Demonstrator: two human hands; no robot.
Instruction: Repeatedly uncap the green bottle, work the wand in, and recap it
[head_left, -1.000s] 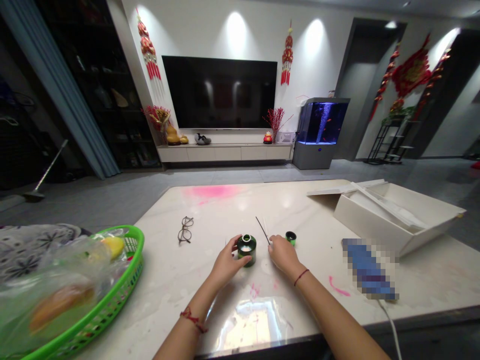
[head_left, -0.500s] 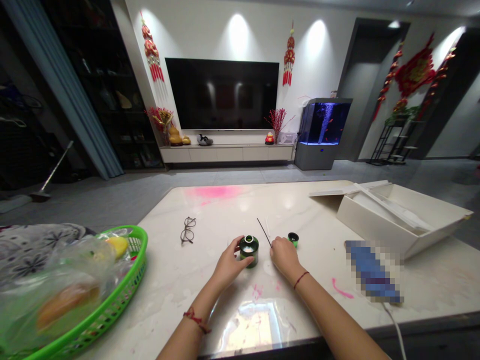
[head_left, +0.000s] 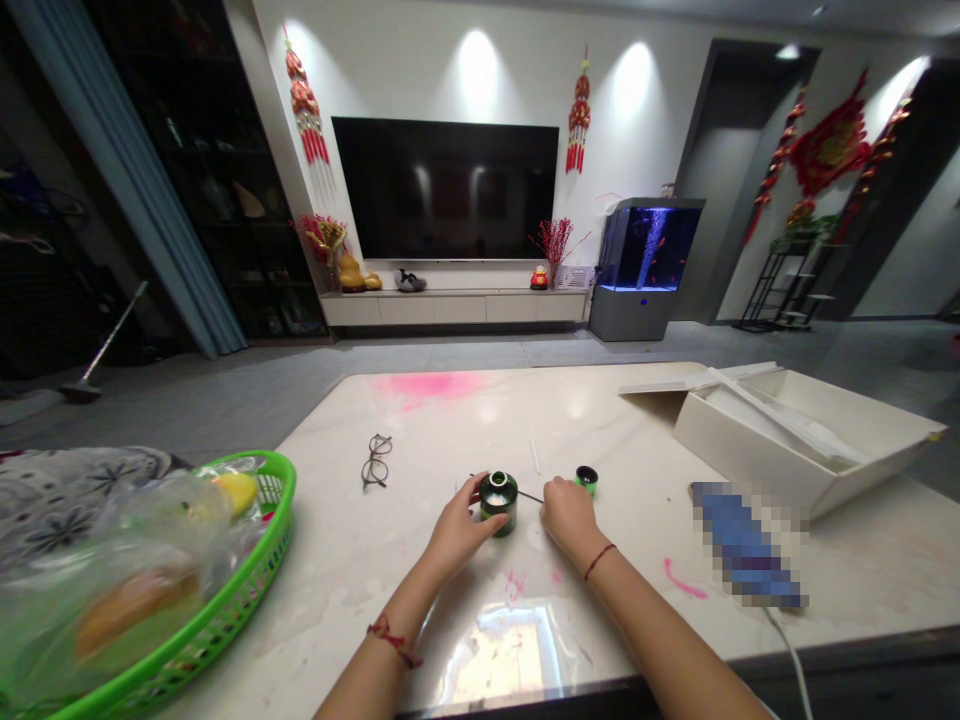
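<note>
Right hand (head_left: 568, 513) pinches black stick (head_left: 532, 496), now turned left behind green bottle (head_left: 498, 507); half-curled left hand (head_left: 457, 530) clasps bottle; cap (head_left: 587, 486) stands right.

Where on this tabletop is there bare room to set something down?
Bare tabletop lies between the green basket and left forearm, between the glasses and white stick, and between the pink stain and white box. Crowded: the middle, where the left hand grips the green bottle, the right hand holds the dark stick, and the green cap stands close.
</note>
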